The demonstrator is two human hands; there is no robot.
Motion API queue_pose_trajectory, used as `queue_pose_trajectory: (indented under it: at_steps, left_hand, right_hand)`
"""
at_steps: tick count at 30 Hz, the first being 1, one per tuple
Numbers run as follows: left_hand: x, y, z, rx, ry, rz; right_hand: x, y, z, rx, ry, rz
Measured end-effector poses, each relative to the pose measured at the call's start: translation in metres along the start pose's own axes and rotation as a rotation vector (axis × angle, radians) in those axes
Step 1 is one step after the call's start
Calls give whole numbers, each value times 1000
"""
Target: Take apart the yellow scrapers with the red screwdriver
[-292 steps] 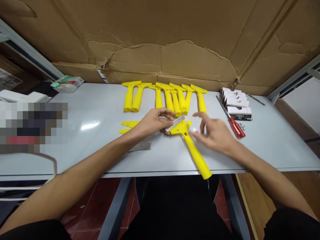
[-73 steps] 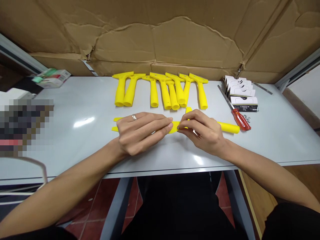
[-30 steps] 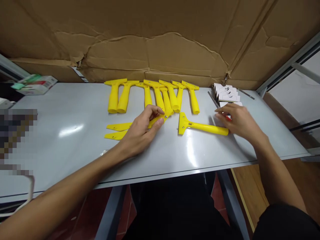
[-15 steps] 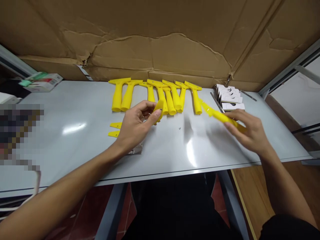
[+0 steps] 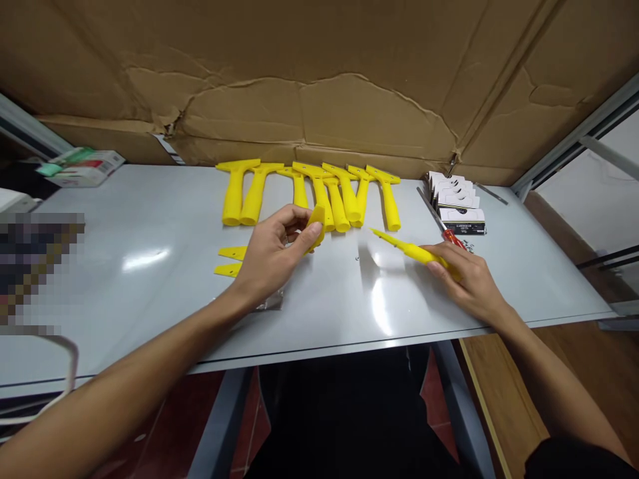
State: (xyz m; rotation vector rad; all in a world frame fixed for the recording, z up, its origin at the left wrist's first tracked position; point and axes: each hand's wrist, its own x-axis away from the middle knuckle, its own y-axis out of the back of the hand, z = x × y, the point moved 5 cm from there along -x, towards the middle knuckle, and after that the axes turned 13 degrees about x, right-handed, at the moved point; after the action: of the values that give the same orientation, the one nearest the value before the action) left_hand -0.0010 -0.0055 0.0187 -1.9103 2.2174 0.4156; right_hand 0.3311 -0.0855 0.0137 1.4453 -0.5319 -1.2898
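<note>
Above the middle of the table (image 5: 327,326), the left hand (image 5: 277,251) pinches a yellow flat piece (image 5: 318,216) between thumb and fingers, while to its right the right hand (image 5: 464,276) is closed around a yellow scraper handle (image 5: 417,251), whose head projects left and far from the grip, apart from that piece. Between the two hands lies a small metal part (image 5: 357,258), possibly a nut. Farther off, a row of yellow scrapers (image 5: 348,193) lies beyond both hands, and a red screwdriver (image 5: 452,237) rests just beyond the right hand.
</note>
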Motion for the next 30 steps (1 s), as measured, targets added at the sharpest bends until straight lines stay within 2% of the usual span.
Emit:
queue_pose_trajectory:
  at_steps: [4,7,9,13,15,16,18,21,24,27,30]
  left_hand:
    - [0,0,1,2,4,5]
    - [0,-1,1,-10,-1,19]
    - [1,-3,1,-21,-2,48]
    - [4,-10,0,8,79,174]
    - [6,-14,1,80,153,248]
    - [7,-16,1,118,182,274]
    - [8,-19,2,171,216,302]
    - [8,-20,6,217,262,301]
    - [8,-21,11,226,292,296]
    - [9,-22,12,201,297,300]
    - [10,-23,12,204,322,319]
  right_hand:
    - [-2,-7,-10,-266,-237,200]
    - [-3,-14,-10,-322,-281,276]
    - [-6,-13,-6,-236,-205,212]
    - [-10,-2,7,0,57,-60]
    - [-10,2,9,32,89,-107]
    - [-10,2,8,8,58,-87]
    - [-11,-1,3,-118,-78,50]
    - [-10,-14,0,-402,-292,387]
    - [-10,-24,2,-626,-381,655]
    - [-13,-29,0,-726,-440,743]
    - [-18,-28,-5,-708,-465,706]
